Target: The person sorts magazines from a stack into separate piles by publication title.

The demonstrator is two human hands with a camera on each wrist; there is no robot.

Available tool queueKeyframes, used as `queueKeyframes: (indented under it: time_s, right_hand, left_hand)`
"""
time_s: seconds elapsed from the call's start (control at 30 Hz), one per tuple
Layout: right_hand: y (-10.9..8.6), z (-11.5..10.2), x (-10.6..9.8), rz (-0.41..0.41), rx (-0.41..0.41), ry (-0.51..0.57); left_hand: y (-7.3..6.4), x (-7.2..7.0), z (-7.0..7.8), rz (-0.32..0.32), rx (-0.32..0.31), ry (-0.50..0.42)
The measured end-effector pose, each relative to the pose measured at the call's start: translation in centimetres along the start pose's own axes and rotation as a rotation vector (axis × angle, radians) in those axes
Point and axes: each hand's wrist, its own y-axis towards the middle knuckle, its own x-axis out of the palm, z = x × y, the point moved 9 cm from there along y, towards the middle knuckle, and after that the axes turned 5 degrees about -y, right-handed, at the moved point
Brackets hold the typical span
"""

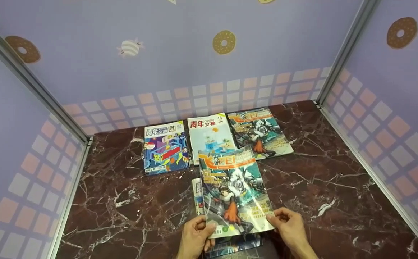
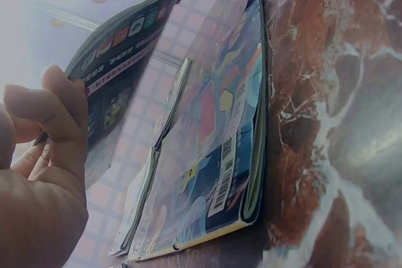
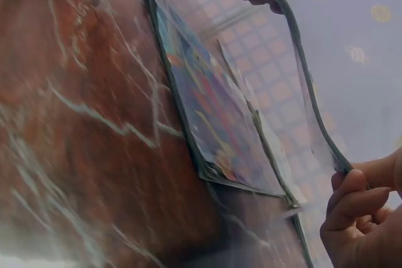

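Note:
A glossy comic-style magazine [image 1: 235, 190], with a red-clad figure on its cover, is held raised and tilted above the table. My left hand [image 1: 195, 237] pinches its lower left corner, thumb on top. At the lower right corner my right hand [image 1: 290, 228] grips it the same way. The left wrist view shows the dark back cover [image 2: 119, 86] above the left hand's fingers. Underneath, apart from it, lies a blue illustrated magazine [image 2: 220, 130], mostly hidden in the head view. The right wrist view shows the held magazine's edge [image 3: 308, 86] bowed between both hands.
Along the back of the dark marbled table [image 1: 140, 216] lie a blue magazine [image 1: 165, 153], a white one [image 1: 210, 133] and a second comic-style magazine [image 1: 261, 133]. The held magazine overlaps the white one in view. Purple patterned panels [image 1: 180, 68] enclose the back and sides.

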Motion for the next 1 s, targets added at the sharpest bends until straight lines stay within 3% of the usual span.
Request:
queueKeyframes:
  time_s: [0.1,0.3,0.6,0.77,1.0]
  right_hand:
    - [0.2,-0.6,-0.5,0.024,-0.038,0.018]
    - [0.7,-1.8,-1.5,0.081,-0.127,0.068]
    - [2.0,-3.3,-2.7,0.142,-0.243,0.051]
    - [2.8,-4.0,-3.3,0.193,-0.326,0.056]
    - [3.7,-5.4,-4.4,0.257,-0.432,0.072]
  left_hand:
    - [0.5,0.3,0.4,0.002,0.03,0.058]
    - [2.0,1.2,2.0,-0.025,0.154,0.153]
    - [3.7,2.0,3.1,-0.018,0.181,0.208]
    - [4.4,2.5,4.0,0.022,0.205,0.272]
    - [6.0,3.8,5.5,0.059,0.285,0.354]
